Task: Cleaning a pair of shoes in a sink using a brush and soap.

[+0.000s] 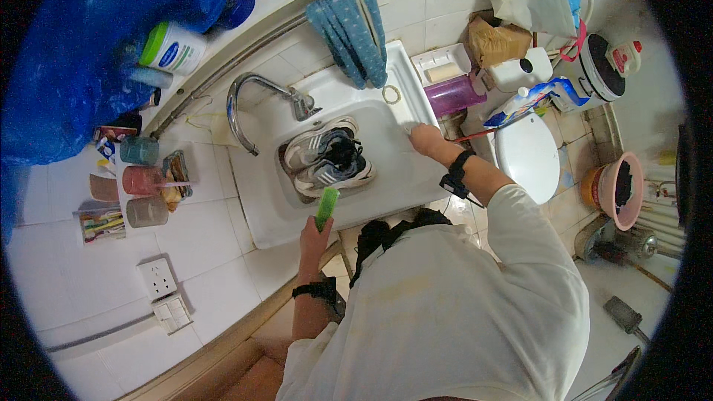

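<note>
A pair of white-and-grey sneakers (330, 156) with dark insides sits in the basin of the white sink (275, 223). My left hand (315, 235), at the sink's near edge, is closed around a green oblong thing that looks like a scrub brush (327, 206). Its upper end reaches over the rim, close to the sneakers. On the sink's right ledge rests my right hand (429, 139), its fingers curled together. Something small and whitish shows at the fingertips, too unclear to name. The curved chrome faucet (236, 108) arches at the basin's back left, apart from both hands.
A blue patterned towel (353, 33) hangs from a rail over the sink's back edge. Soap in a white dish (443, 67) lies beyond the right ledge. The toilet (527, 160) stands at the right. Cups (141, 180) sit on the left wall rack, above a socket (157, 279).
</note>
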{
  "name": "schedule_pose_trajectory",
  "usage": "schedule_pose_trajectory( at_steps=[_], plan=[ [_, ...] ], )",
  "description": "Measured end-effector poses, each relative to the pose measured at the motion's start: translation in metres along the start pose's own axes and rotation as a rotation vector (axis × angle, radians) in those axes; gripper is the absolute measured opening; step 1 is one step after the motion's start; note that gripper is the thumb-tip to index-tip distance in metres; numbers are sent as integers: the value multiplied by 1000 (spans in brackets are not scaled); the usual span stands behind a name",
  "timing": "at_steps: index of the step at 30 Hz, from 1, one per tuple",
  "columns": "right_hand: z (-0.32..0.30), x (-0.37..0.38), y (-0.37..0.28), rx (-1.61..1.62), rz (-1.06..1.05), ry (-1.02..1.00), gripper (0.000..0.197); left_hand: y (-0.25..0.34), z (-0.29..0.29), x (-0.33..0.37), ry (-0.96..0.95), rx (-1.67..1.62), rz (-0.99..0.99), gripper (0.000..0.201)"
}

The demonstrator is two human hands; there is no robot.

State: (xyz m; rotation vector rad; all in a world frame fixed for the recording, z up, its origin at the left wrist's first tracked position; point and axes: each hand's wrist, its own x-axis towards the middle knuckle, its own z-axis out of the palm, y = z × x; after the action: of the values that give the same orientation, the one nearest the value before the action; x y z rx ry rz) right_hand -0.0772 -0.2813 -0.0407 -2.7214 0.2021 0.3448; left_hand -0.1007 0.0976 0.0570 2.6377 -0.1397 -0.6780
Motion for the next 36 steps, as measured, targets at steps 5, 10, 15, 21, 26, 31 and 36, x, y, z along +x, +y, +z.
schedule_pose_trajectory(
  at_steps=[5,10,15,21,26,31,36],
  plan=[
    [-22,-20,-21,-282,-98,-313,44,-40,5,26,41,-79,71,43],
    [3,-24,-15,-403,32,-405,25,-53,-11,49,-316,-971,-182,32],
    [31,-29,-4,-357,-43,-139,24,-59,-29,64,-464,-1248,-132,35],
    [39,-32,-22,-376,185,-148,23,-73,-36,80,-641,-1330,-104,50],
    [10,-28,-69,-161,289,-241,31,-71,-47,80,-590,-1228,-45,55],
    [17,9,-90,24,146,-148,40,-74,-48,85,-411,-1183,11,58],
    [33,59,-115,458,369,-181,42,-72,-54,89,-261,-1149,0,47]
  ],
)
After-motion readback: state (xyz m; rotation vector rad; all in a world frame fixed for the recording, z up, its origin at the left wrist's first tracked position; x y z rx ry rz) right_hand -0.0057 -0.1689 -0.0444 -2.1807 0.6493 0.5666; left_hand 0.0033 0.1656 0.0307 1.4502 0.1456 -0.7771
